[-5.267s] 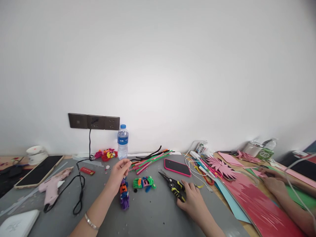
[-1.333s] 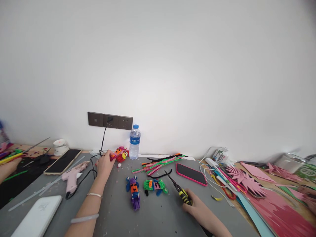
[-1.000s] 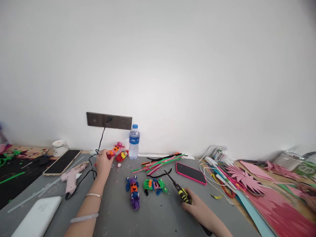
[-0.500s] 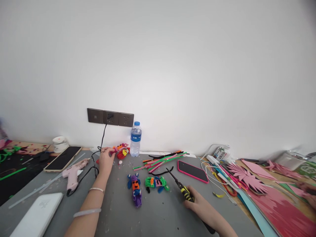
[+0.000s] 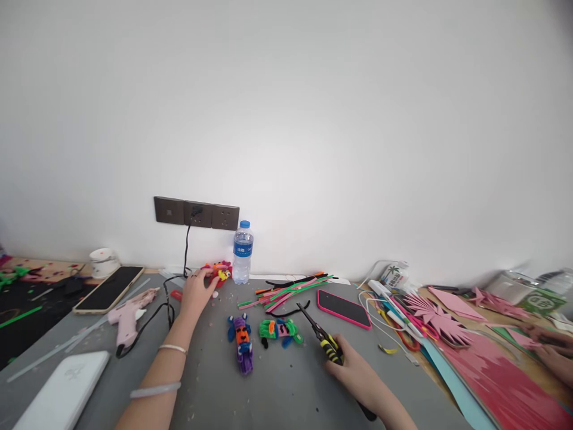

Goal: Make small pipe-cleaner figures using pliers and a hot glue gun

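Note:
My left hand [image 5: 197, 292] reaches to the back of the grey table [image 5: 277, 394] and closes its fingers on a red, pink and yellow pipe-cleaner figure [image 5: 219, 273] beside the water bottle [image 5: 242, 252]. My right hand [image 5: 353, 370] rests on the table, closed round the yellow-and-black handles of pliers [image 5: 321, 335]. Between the hands lie a purple, orange and blue pipe-cleaner figure [image 5: 242, 341] and a green, pink and blue one [image 5: 280, 330].
A bundle of loose pipe cleaners [image 5: 286, 288] and a pink-cased phone [image 5: 344, 308] lie behind. A pink glue gun [image 5: 129, 307], its black cord, another phone [image 5: 110, 288] and a white box [image 5: 62, 399] are at left. Pink paper, cables and another person's hand [image 5: 548, 352] fill the right.
My left hand lifted the red and pink figure by the bottle, then brought it back down onto the table. My right hand stayed on the pliers.

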Demonstrator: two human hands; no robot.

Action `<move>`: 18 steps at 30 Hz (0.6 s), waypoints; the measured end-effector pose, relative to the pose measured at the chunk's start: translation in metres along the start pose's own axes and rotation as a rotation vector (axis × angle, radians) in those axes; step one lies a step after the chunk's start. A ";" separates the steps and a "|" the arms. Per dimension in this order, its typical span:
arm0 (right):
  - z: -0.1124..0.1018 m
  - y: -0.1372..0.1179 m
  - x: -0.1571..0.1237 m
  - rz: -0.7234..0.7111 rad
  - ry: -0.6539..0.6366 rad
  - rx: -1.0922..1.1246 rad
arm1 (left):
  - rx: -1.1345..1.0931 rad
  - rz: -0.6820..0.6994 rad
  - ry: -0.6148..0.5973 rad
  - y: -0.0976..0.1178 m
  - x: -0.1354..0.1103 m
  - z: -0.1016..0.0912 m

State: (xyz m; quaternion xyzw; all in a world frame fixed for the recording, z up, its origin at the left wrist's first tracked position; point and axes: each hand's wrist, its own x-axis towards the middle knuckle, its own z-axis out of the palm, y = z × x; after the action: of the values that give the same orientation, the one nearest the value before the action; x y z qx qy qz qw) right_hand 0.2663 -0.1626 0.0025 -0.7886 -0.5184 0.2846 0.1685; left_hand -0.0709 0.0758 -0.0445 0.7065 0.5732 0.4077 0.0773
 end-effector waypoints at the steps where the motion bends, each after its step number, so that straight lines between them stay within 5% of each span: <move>1: 0.001 -0.002 -0.001 0.010 0.006 -0.026 | 0.000 -0.005 -0.020 0.002 -0.001 0.001; 9: 0.004 -0.009 -0.006 0.028 0.029 -0.094 | -0.170 -0.093 -0.121 -0.009 0.002 0.002; 18: 0.002 -0.009 -0.007 0.018 0.021 -0.101 | -0.532 -0.287 -0.016 -0.034 0.008 -0.013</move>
State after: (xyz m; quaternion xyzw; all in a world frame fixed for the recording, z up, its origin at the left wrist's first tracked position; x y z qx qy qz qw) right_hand 0.2564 -0.1649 0.0077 -0.8037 -0.5231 0.2514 0.1312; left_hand -0.1049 0.0896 -0.0514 0.5766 0.5397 0.5228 0.3210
